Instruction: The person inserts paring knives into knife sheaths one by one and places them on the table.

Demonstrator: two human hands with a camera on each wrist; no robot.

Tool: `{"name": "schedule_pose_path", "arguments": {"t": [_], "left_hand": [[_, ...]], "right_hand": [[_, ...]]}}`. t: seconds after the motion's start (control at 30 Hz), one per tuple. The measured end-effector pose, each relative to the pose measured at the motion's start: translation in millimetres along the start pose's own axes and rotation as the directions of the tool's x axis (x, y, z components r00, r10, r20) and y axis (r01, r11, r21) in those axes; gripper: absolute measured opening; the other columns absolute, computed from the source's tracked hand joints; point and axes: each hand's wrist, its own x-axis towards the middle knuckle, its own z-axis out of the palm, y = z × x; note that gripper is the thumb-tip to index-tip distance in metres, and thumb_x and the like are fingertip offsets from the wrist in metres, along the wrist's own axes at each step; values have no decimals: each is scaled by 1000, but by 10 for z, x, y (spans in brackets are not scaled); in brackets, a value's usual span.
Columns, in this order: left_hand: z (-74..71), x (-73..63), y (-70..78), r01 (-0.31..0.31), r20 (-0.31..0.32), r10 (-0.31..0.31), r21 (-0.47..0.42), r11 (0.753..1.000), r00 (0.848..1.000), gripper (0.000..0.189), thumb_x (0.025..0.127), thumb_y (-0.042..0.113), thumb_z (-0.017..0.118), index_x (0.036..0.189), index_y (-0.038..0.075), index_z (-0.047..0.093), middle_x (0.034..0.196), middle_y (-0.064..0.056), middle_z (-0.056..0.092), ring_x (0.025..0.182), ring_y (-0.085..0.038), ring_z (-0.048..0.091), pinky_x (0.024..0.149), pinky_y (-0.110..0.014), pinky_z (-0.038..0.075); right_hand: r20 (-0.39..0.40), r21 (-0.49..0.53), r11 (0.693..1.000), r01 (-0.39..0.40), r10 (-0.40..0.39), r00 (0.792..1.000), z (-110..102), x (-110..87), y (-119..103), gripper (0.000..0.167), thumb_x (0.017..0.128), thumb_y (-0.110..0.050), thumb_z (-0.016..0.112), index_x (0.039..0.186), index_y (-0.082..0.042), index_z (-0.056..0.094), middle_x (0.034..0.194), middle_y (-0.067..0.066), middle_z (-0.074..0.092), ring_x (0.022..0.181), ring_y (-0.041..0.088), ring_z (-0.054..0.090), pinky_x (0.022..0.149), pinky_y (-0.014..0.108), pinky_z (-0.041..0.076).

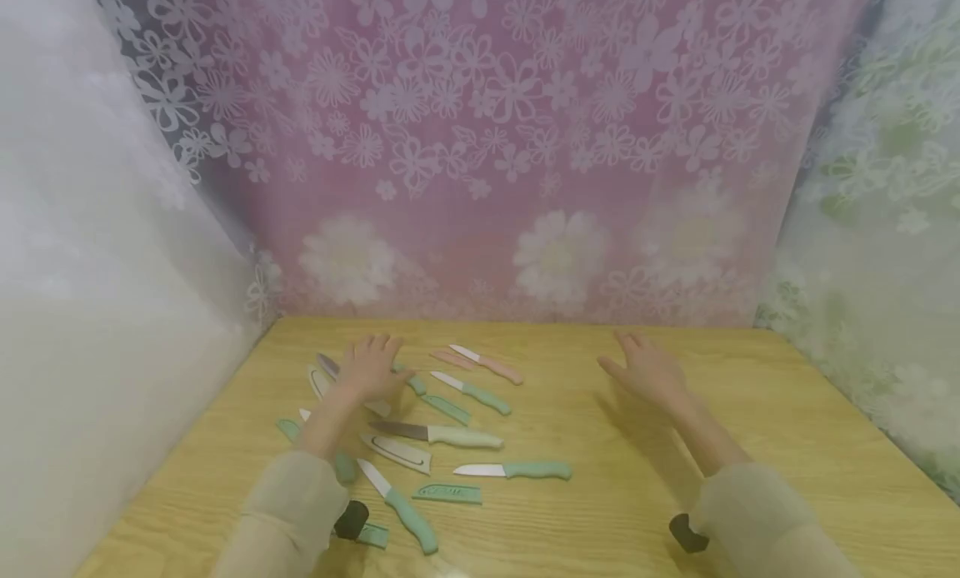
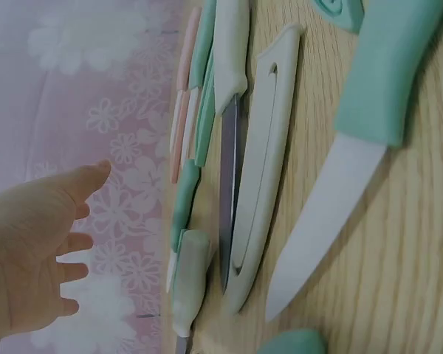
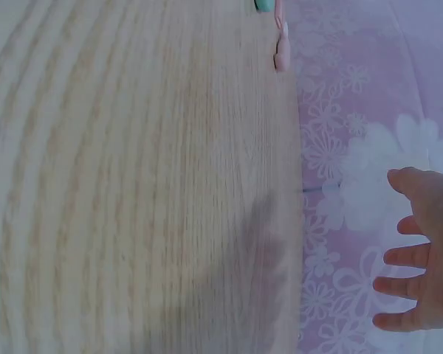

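Observation:
My left hand (image 1: 371, 370) hovers over the left part of the table with its fingers spread, holding nothing. Below and around it lie several knives and their blade covers. Nearest are a green-handled knife (image 1: 412, 382), partly hidden by the hand, and a cream cover (image 1: 318, 381). A cream-handled knife (image 1: 465, 436) with a dark blade lies beside its cream cover (image 1: 397, 453); the left wrist view shows this cover (image 2: 266, 162) with a slot along it. Over the right side, my right hand (image 1: 651, 370) is held up with fingers apart and nothing in it.
At the back lies a pink knife (image 1: 501, 370) with a pink cover (image 1: 452, 359). Closer are green-handled knives (image 1: 536, 470) and green covers (image 1: 447, 494). The wooden table (image 1: 570, 536) ends at a pink floral curtain (image 1: 465, 186), with pale curtains at both sides.

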Motion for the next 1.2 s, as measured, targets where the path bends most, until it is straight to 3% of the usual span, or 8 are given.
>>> {"name": "schedule_pose_path", "arguments": {"t": [0.23,0.33,0.47,0.67,0.77,0.93,1.03,1.2], "left_hand": [[-142,-57,92,-121,-13,122,24,992,992,47,90,32,61,123,-1,55,123,-20,56,116,-39,49,100,-56,37],[-173,-122,198,-169,36,169,-7,986,985,38,89,28,62,113,-1,61,112,-16,63,105,-33,58,90,-48,49],[-188,-226,373,-213,127,228,-122,969,965,21,89,20,62,99,1,65,97,-10,66,88,-25,63,78,-40,55],[-166,-359,606,-325,220,357,-171,930,908,11,85,18,67,81,8,66,80,2,64,72,-13,59,65,-29,53],[-147,-437,699,-336,279,370,-164,928,886,16,82,23,70,75,11,64,75,6,60,65,-9,55,57,-22,50],[-101,-522,785,-305,346,355,-193,933,868,21,80,21,72,66,13,59,64,10,52,56,-5,44,49,-17,42],[-62,-556,807,-306,378,359,-195,932,854,21,80,18,71,66,10,58,62,10,48,55,-4,41,48,-16,39],[21,-596,830,-330,432,387,-204,922,815,40,80,12,69,52,11,41,46,11,28,42,-3,22,38,-13,20]], "right_hand": [[-57,12,995,103,-103,993,-54,-24,-195,53,93,-33,54,125,9,48,120,30,53,107,47,51,84,59,47],[-50,23,990,138,-137,989,-47,-56,-274,48,92,-30,57,122,7,52,112,25,59,101,42,56,82,55,49],[6,46,982,183,-183,983,-30,-130,-419,42,90,-26,60,119,4,56,106,19,63,95,35,60,78,47,53],[86,68,958,278,-283,955,20,-283,-687,33,88,-22,64,112,0,62,98,11,66,87,25,63,69,37,55],[109,70,937,342,-348,931,57,-352,-786,31,86,-20,66,109,0,63,97,9,66,85,23,63,68,33,55],[127,87,893,441,-449,884,136,-433,-874,28,84,-17,67,107,-1,65,94,8,67,81,20,64,67,29,56],[155,142,872,468,-487,860,174,-473,-910,26,84,-14,67,105,0,65,95,9,66,81,20,64,68,27,55],[224,227,855,467,-513,829,231,-495,-971,21,85,-10,65,103,1,65,100,11,65,83,20,62,70,23,54]]}}
